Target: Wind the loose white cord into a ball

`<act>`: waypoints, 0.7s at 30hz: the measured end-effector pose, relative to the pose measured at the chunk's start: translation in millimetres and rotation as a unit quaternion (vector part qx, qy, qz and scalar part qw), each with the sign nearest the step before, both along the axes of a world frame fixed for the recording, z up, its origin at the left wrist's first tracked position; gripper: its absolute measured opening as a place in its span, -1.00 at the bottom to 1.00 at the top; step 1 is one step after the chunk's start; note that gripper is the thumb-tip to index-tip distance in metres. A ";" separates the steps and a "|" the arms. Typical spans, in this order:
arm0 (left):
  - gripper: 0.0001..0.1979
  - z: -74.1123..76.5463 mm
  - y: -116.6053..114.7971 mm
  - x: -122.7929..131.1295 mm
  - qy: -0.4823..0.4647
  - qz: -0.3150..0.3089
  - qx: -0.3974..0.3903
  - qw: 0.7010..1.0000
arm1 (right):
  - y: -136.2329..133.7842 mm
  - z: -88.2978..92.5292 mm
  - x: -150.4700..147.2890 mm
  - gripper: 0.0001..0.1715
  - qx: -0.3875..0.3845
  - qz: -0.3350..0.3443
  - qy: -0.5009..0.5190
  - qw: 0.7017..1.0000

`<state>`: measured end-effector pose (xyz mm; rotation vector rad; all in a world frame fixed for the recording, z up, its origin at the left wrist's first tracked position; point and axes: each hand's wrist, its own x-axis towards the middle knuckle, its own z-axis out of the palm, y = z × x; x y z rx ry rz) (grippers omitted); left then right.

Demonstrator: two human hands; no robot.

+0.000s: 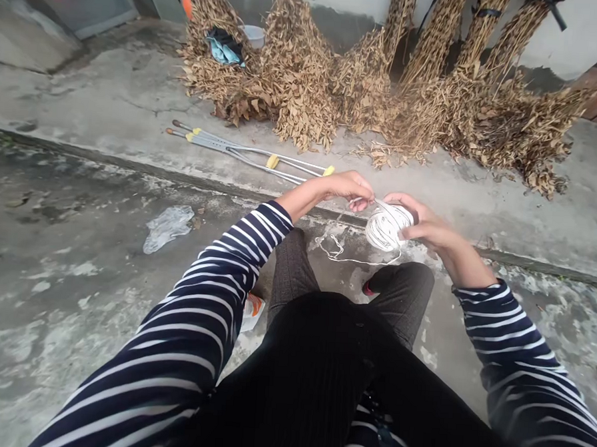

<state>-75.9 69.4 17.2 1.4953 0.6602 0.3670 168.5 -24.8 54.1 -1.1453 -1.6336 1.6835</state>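
Note:
A ball of white cord is gripped in my right hand, whose fingers and thumb curve round its right side. My left hand is closed with fingertips pinching a strand of the cord, just left of the ball. The strand runs between the fingertips and the top of the ball. Below the ball, a loose length of cord trails left and ends in a small tangle over the ground between my knees.
Metal crutches with yellow pads lie on the concrete ledge. Bundles of dried plants lean on the wall behind. A clear plastic bag lies on the lower ground at left. A white and orange packet is beside my leg.

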 end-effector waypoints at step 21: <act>-0.62 -88.5 -81.8 44.5 -0.164 0.217 -0.126 0.954 | -50.5 -55.2 -1.9 -0.12 -0.070 -0.182 0.102 0.975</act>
